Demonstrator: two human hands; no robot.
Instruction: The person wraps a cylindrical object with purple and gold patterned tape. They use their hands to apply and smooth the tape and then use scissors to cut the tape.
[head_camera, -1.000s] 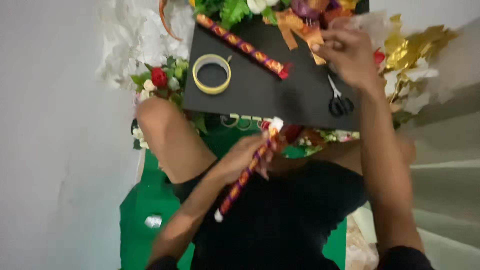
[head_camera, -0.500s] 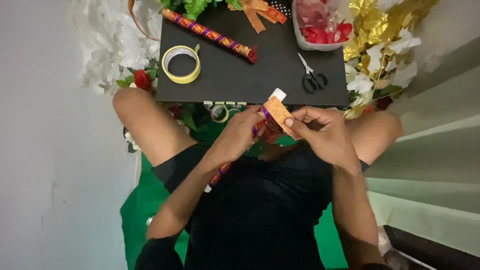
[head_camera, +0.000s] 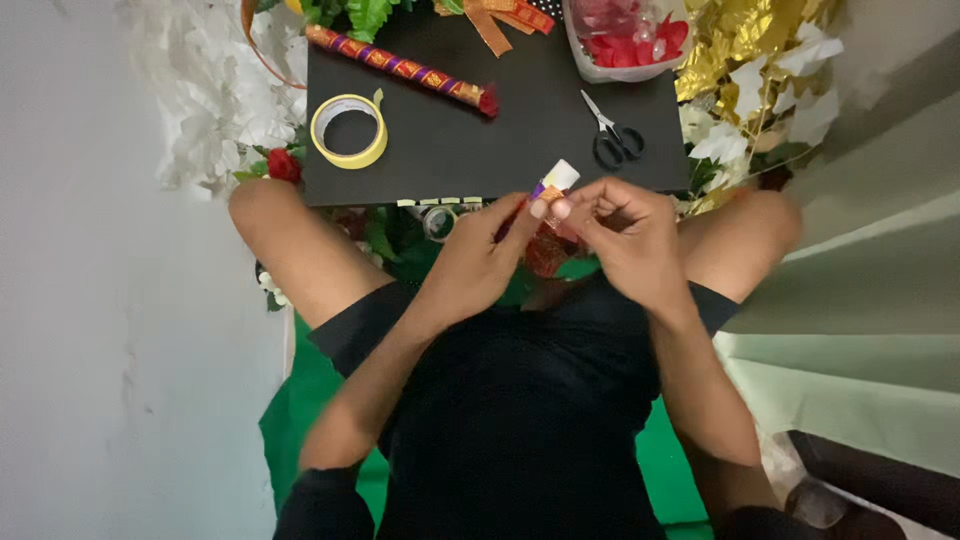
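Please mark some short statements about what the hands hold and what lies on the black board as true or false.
1. Both hands meet at a ribbon-wrapped stick: true, the left hand and right hand pinch its top end.
2. The scissors are in the right hand: false, they lie on the black board.
3. A yellow tape roll lies on the board: true.
4. The board holds no second wrapped stick: false, a finished stick lies near its far edge.
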